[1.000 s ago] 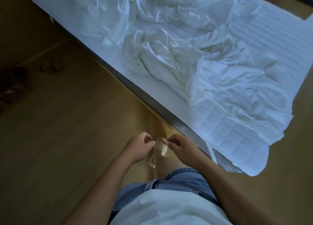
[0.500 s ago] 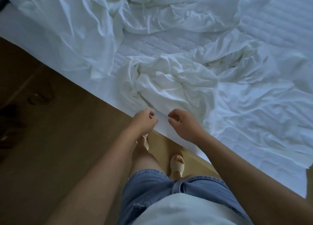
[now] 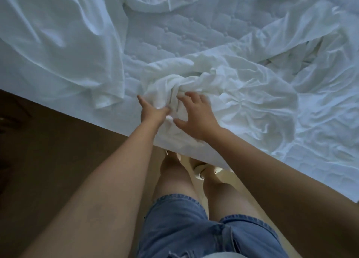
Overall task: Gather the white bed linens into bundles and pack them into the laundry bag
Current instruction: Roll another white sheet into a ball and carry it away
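Linens [image 3: 223, 79]: all loose on bed [image 3: 174, 34], none bundled, no laundry bag in view; left hand [image 3: 153, 113] fingers curl into the crumpled heap, right hand [image 3: 196, 118] fingers spread upon it.

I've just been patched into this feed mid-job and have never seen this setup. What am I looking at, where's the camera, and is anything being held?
No machine here: a person works with bare hands. The one camera sits on their head, looking forward and down, so their denim shorts and the brown floor show below. Ahead is a quilted mattress strewn with loose white linens. The left hand curls its fingers into a fold of the crumpled sheet at the mattress edge; the right hand rests on the same sheet with fingers spread, gripping nothing. No laundry bag is in view.
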